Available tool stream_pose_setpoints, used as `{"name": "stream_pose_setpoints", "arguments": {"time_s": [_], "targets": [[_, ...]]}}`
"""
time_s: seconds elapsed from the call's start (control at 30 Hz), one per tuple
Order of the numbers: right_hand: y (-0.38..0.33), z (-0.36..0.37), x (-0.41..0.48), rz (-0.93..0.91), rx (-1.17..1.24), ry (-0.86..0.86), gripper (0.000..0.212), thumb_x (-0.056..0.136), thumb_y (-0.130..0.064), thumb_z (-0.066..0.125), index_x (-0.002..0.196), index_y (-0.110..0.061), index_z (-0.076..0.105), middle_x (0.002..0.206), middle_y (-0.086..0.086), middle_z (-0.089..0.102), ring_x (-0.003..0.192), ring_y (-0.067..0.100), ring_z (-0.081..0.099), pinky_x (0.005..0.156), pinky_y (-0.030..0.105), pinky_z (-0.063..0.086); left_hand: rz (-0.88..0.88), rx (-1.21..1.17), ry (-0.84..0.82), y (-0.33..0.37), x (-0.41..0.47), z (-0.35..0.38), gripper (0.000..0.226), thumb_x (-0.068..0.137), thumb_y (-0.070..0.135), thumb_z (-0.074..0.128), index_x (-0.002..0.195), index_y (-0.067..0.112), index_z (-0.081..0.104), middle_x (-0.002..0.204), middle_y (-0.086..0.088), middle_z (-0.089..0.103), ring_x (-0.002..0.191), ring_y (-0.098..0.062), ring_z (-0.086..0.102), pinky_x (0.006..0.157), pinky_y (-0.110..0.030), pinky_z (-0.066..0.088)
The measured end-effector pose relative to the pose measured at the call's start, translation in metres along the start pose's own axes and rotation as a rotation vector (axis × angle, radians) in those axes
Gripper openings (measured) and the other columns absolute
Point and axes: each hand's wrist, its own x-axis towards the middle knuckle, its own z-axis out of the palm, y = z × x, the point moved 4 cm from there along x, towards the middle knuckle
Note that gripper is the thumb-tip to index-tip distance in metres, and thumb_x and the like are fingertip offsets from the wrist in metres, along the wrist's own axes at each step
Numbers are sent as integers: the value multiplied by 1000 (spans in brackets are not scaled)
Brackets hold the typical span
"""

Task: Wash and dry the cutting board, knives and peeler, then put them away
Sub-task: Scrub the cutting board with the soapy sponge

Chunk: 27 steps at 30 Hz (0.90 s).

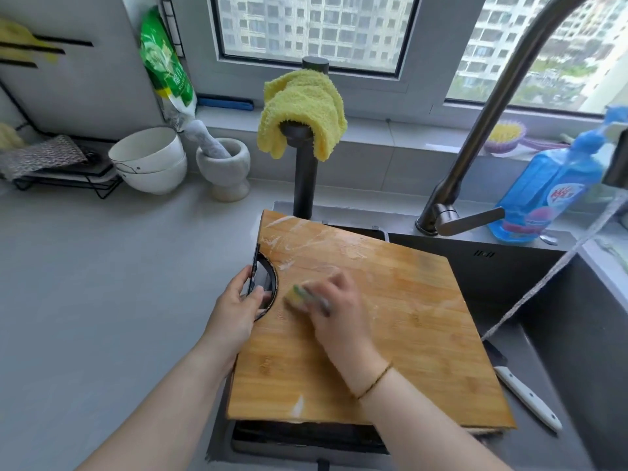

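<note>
A bamboo cutting board (401, 328) lies tilted across the dark sink (560, 334), streaked with white suds near its far edge. My left hand (238, 311) grips the board's black half-round handle (263, 283) at its left edge. My right hand (336, 304) holds a yellow-green sponge (299, 295) pressed on the board next to the handle; the hand is blurred. A knife with a white handle (526, 397) lies in the sink beside the board's right edge, its blade partly under the board. No peeler shows.
A tall faucet (482, 130) arches over the sink, with a blue dish soap bottle (547, 195) beside it. A yellow cloth (302, 113) hangs on a black post. Stacked white bowls (149, 161), a stone mortar (224, 168) and a wire rack (64, 175) stand on the grey counter at left.
</note>
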Motion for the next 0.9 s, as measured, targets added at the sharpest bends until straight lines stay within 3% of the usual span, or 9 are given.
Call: {"name": "stream_pose_setpoints", "arguments": {"time_s": [0.1, 0.23, 0.33, 0.47, 0.57, 0.63, 0.7, 0.8, 0.9], "targets": [[-3, 1, -31, -175, -4, -79, 18, 78, -5, 68, 96, -8, 70, 89, 1, 52, 80, 14, 46, 70, 15, 45, -37, -54, -11, -4, -1, -1, 47, 99, 15, 37, 144, 24, 27, 122, -15, 58, 104, -30, 59, 87, -46, 49], [38, -26, -34, 154, -37, 124, 22, 88, -16, 58, 108, -10, 66, 85, -10, 39, 89, 14, 45, 70, 10, 34, -40, -112, -20, -4, -4, 1, 47, 99, 16, 38, 144, 25, 27, 125, -15, 55, 91, -24, 59, 65, -32, 49], [6, -10, -47, 113, -66, 81, 19, 86, -14, 60, 103, -10, 67, 89, -9, 43, 89, 11, 44, 78, 16, 41, -18, -99, -11, -6, -4, 3, 47, 99, 14, 37, 144, 23, 28, 131, -17, 52, 103, -28, 57, 70, -32, 48], [-23, 7, -74, -196, -50, -93, 12, 73, -5, 70, 85, -7, 69, 85, 4, 57, 74, 17, 54, 64, 21, 49, -10, -77, -11, -8, -5, 2, 47, 99, 13, 38, 144, 21, 28, 131, -17, 52, 102, -25, 56, 66, -27, 47], [21, -20, -66, 90, -34, 51, 18, 86, -14, 60, 101, -6, 68, 85, -13, 41, 81, 7, 45, 71, 12, 38, -25, -93, -30, -9, -6, 1, 48, 99, 15, 39, 144, 23, 27, 128, -17, 53, 101, -28, 57, 66, -32, 49], [35, -31, -67, 210, -108, 166, 20, 87, -17, 58, 101, -5, 67, 83, -11, 39, 86, 13, 47, 74, 17, 41, -13, -66, -17, -9, -7, 1, 48, 99, 16, 40, 144, 24, 27, 131, -16, 52, 109, -30, 56, 75, -36, 50], [11, -17, -71, 166, -69, 88, 15, 85, -13, 61, 97, -6, 67, 89, -6, 43, 87, 14, 48, 77, 22, 48, 8, -30, 4, -10, -6, 1, 48, 98, 16, 41, 144, 22, 28, 135, -15, 49, 115, -31, 54, 87, -40, 48], [-22, 5, -88, -136, -54, -64, 12, 74, -5, 68, 86, -5, 69, 85, 5, 56, 74, 16, 51, 61, 26, 53, 12, -10, 20, -12, -5, 0, 49, 96, 15, 45, 142, 21, 31, 133, -13, 51, 112, -28, 56, 94, -43, 46], [25, -23, -68, 64, -102, 39, 11, 82, -9, 65, 90, -2, 69, 87, 3, 49, 79, 17, 47, 71, 31, 50, 4, -2, 3, -15, -6, -3, 51, 96, 15, 46, 143, 24, 30, 132, -14, 52, 112, -30, 56, 96, -48, 46]]}}
